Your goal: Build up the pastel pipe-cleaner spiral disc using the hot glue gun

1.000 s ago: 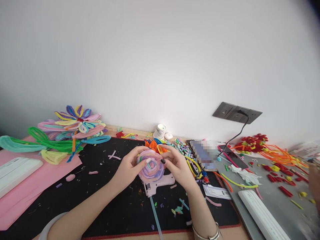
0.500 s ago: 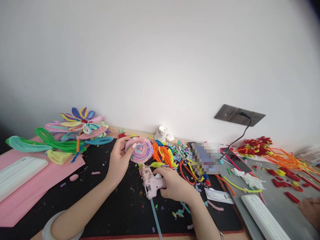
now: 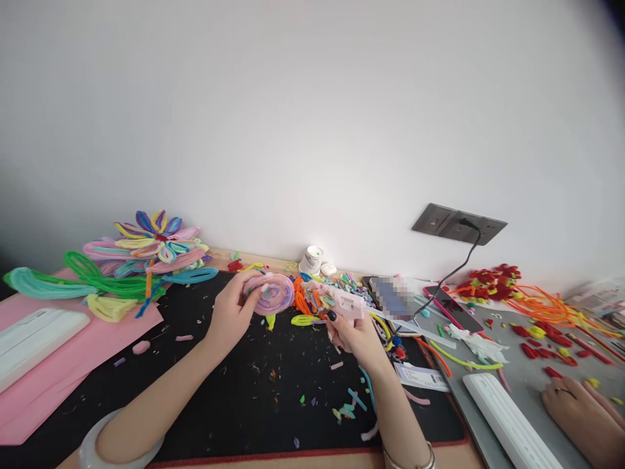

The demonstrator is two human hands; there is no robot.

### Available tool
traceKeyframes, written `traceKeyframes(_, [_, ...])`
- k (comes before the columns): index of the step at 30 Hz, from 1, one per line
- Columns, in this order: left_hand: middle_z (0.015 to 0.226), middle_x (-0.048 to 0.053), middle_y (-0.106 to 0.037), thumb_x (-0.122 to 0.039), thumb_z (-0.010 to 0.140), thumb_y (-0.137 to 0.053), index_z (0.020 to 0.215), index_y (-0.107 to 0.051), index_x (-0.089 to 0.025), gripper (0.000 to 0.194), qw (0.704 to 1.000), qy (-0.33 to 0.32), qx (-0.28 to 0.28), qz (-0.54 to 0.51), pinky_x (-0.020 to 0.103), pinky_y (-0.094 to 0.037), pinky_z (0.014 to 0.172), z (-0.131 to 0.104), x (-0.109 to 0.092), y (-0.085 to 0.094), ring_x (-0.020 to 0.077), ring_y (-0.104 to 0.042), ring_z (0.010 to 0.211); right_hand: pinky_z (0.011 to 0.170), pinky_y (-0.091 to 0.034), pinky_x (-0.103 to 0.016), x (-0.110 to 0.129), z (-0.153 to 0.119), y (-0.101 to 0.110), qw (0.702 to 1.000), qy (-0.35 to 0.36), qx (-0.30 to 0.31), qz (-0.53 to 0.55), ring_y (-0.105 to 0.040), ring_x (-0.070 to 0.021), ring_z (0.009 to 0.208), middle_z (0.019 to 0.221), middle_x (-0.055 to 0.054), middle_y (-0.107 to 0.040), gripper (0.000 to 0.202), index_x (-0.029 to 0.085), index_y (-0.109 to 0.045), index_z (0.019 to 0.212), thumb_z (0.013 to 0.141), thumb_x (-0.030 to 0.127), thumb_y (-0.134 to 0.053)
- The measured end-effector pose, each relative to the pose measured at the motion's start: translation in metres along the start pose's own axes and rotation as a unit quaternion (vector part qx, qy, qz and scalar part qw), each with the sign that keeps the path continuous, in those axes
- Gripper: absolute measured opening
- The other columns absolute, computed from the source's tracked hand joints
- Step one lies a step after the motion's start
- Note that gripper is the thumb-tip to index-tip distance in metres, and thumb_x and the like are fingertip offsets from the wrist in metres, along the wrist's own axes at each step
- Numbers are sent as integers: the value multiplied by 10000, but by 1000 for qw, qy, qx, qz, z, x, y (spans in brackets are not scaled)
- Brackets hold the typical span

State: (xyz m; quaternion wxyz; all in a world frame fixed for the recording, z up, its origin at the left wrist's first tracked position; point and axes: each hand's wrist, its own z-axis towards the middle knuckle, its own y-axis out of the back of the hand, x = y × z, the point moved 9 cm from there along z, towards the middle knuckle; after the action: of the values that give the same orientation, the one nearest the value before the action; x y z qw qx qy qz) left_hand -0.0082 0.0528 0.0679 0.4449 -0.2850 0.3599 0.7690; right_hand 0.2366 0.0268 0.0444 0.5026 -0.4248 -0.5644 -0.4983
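A coiled pink and purple pipe-cleaner disc [image 3: 274, 294] is pinched at its left edge by my left hand [image 3: 230, 314], raised above the black mat [image 3: 219, 397]. A yellow-green piece [image 3: 270, 321] shows just below the disc. My right hand [image 3: 355, 335] grips a pale pink hot glue gun [image 3: 347, 302], its nozzle pointing left, close to the disc's right edge. Whether the nozzle touches the disc I cannot tell. A long translucent glue stick [image 3: 407, 320] sticks out of the gun's back, to the right.
Pipe-cleaner flowers [image 3: 159, 242] lie at the left on pink paper [image 3: 105, 339]. Orange loops [image 3: 303, 301] and scraps lie behind the gun. Phones [image 3: 453, 307], a black cord [image 3: 452, 272] and a white bar [image 3: 508, 417] are at the right, near another person's hand [image 3: 576, 410].
My right hand has lifted the glue gun and turned it from upright to sideways, nozzle left. The disc has tilted flatter in my left hand. The other person's hand has come further into view.
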Motion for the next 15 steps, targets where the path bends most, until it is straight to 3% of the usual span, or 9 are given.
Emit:
traceKeyframes(5, [998,44,-709,-312,898,-527,1015,-627,-235,172,995,-62,77,20,315,-515,864,-6,-20,-16,210,-661,939,382,-240,-194,-6,1,-14,999,17,22,32,-371,-67,381,527,45,-517,288,194,-509,816,838,467,-597])
traceKeyframes(15, [992,61,-719,-300,919,-479,1021,-639,-236,200,990,-93,101,24,329,-529,863,-9,-30,-19,207,-662,927,362,-214,-182,-5,1,-16,999,13,22,26,-365,-60,375,522,52,-509,346,197,-484,802,837,527,-582])
